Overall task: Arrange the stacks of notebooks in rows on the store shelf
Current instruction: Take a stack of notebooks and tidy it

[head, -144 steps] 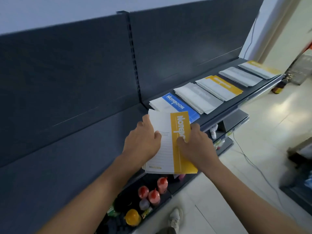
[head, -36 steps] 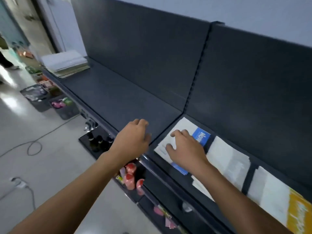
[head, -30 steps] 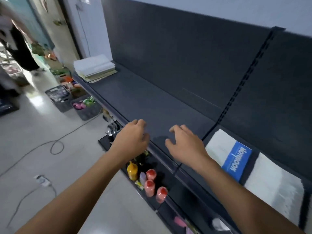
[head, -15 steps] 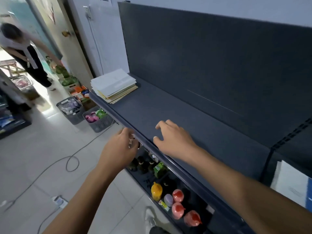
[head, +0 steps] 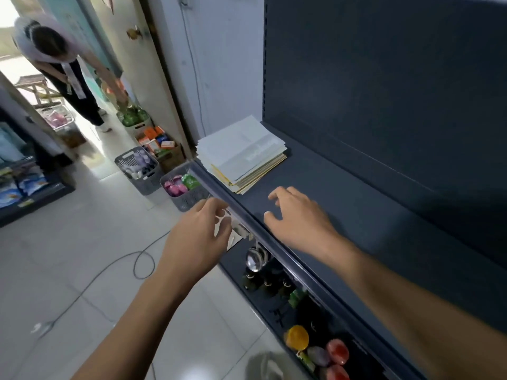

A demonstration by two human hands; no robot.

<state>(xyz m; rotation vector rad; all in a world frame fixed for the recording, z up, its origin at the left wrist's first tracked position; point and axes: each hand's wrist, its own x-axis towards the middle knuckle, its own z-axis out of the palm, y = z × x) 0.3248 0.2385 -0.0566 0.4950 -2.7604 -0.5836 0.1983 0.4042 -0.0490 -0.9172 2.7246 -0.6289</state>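
Notebooks: a pile of notebooks (head: 241,153) lies at the far left end of the store shelf (head: 384,242), close to the wall. The top one is pale, and yellow edges peek out lower down.
Left hand: the left hand (head: 197,237) hangs in the air just in front of the shelf's front edge. Its fingers (head: 216,209) are loosely bent and hold nothing.
Right hand: the right hand (head: 299,218) is over the shelf, near the pile but not touching it. Its fingers (head: 277,194) are spread, a little bent, and hold nothing.
Done so far: this view does not show it. The only notebooks to be seen are in that one pile, and the right end of the shelf is out of view.
Left to do: the pile looks thick, so I think many notebooks have to be taken off it and laid out in rows along the shelf.
Step in hand: I think both hands are reaching for the pile to take some more.
Around: bottles (head: 337,352) stand on a lower shelf, two baskets (head: 140,168) sit on the floor, a cable (head: 137,264) runs across the tiles, and another person (head: 68,64) bends down by the doorway.
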